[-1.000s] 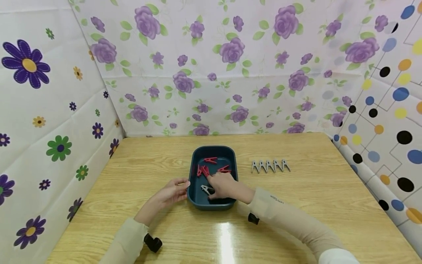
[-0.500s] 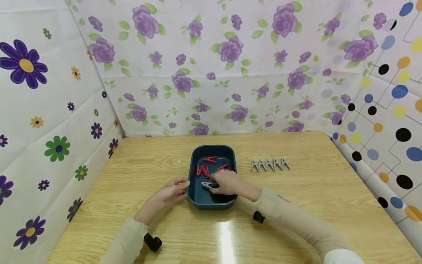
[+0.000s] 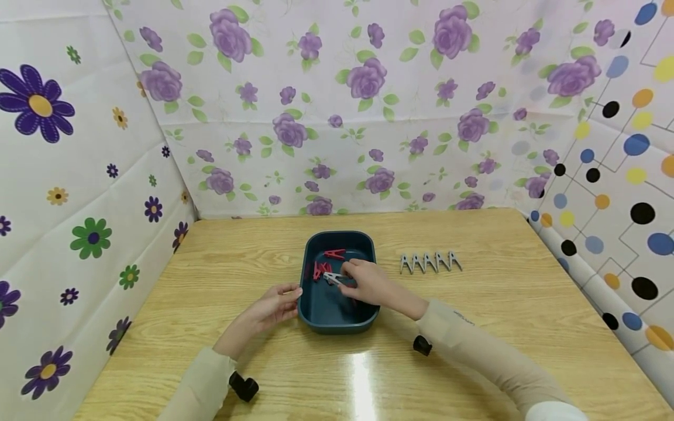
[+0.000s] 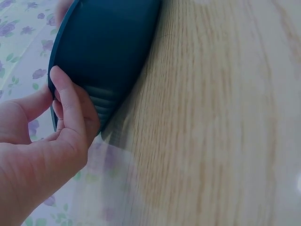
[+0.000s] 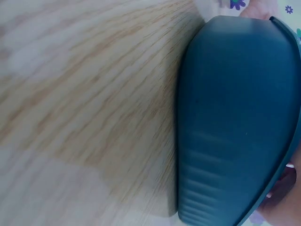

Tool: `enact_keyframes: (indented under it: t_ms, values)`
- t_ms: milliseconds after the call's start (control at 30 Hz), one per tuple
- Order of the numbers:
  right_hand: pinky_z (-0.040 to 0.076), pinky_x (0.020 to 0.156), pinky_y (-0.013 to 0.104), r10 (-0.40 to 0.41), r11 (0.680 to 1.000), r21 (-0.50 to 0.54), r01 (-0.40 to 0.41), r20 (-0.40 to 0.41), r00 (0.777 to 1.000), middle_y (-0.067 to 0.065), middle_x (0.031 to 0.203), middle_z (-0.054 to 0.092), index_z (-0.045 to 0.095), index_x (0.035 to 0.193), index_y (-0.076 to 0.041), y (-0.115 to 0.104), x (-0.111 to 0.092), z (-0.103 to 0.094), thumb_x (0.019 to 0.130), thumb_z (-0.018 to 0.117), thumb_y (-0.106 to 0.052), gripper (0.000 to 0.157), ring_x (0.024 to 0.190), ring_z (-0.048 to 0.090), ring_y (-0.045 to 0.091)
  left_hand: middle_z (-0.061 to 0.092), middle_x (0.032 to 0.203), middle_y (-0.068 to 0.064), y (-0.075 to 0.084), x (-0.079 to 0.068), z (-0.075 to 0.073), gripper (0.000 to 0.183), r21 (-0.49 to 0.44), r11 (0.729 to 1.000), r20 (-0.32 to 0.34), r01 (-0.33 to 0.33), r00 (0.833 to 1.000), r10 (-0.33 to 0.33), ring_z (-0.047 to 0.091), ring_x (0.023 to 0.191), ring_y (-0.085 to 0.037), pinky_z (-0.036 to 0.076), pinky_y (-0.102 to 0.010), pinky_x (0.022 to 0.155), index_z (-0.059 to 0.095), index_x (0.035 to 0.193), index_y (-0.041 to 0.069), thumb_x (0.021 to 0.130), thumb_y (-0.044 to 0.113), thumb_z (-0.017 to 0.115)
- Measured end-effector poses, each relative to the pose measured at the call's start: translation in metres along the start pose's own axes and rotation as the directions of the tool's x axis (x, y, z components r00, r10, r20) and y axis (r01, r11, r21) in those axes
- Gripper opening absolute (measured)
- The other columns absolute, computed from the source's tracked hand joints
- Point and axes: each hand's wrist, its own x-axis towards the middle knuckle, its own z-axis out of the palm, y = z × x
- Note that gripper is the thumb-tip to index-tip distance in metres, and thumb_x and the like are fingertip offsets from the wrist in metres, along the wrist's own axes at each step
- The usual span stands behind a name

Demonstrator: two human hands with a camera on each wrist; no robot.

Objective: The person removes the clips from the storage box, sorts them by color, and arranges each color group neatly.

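My left hand (image 3: pixel 276 304) pinches the left rim of a dark teal plastic bin (image 3: pixel 337 325). In the left wrist view, its fingers (image 4: pixel 70 103) lie against the bin's outer wall, with the thumb at the rim. Inside the bin, my right hand (image 3: pixel 371 285) holds a grey clothespin (image 3: pixel 333 277) between thumb and fingers, its nose pointing left. Red clothespins (image 3: pixel 334 254) lie on the bin's floor, some right beside the grey one and partly covered by it. In the right wrist view the bin's wall hides most of my right hand (image 5: pixel 284 202).
On the wooden table (image 3: pixel 474 327), a row of several grey clothespins (image 3: pixel 430 262) stands right of the bin. Flowered cloth (image 3: pixel 337 117) hangs behind the table and at the left; a dotted cloth (image 3: pixel 605 234) borders the right side.
My right hand has taken hold of the grey clothespin and moved it toward the back of the bin, near the red ones. The left hand stays at the rim.
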Motion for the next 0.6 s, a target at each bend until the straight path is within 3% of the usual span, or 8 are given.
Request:
enact_keyframes:
  t_ms: [133,367,600]
  values:
    - [0.04,0.057,0.018,-0.004,0.999,0.033,0.006,-0.049,0.999,0.003,0.091,0.062,0.064,0.104,-0.013,0.005,-0.003,-0.002,0.091,0.065,-0.033,0.024,0.066,0.047,0.006,0.065,0.094,0.001,-0.001,0.0,-0.001,0.044,0.006,1.0,0.005,-0.003,1.0,0.003,0.063,0.079,-0.006,0.053,-0.018,0.069,0.039,0.133,-0.005,0.1,0.021,0.054]
    - [0.045,0.059,0.017,-0.038,0.997,0.052,0.048,-0.172,0.984,0.001,0.088,0.062,0.065,0.103,-0.013,0.016,-0.008,-0.003,0.089,0.068,-0.029,0.022,0.07,0.056,0.008,0.065,0.093,0.001,-0.001,0.0,-0.001,0.042,0.003,1.0,0.011,-0.005,1.0,0.005,0.063,0.079,-0.006,0.053,-0.018,0.07,0.04,0.131,-0.004,0.1,0.02,0.055]
    - [0.043,0.057,0.019,-0.05,0.996,0.067,0.064,-0.199,0.979,0.004,0.088,0.063,0.064,0.104,-0.011,0.02,-0.014,-0.006,0.09,0.068,-0.027,0.022,0.067,0.059,0.016,0.065,0.093,0.001,0.001,-0.001,0.0,0.042,0.001,1.0,0.008,0.003,1.0,-0.003,0.063,0.078,-0.005,0.053,-0.018,0.069,0.038,0.132,-0.006,0.101,0.018,0.052]
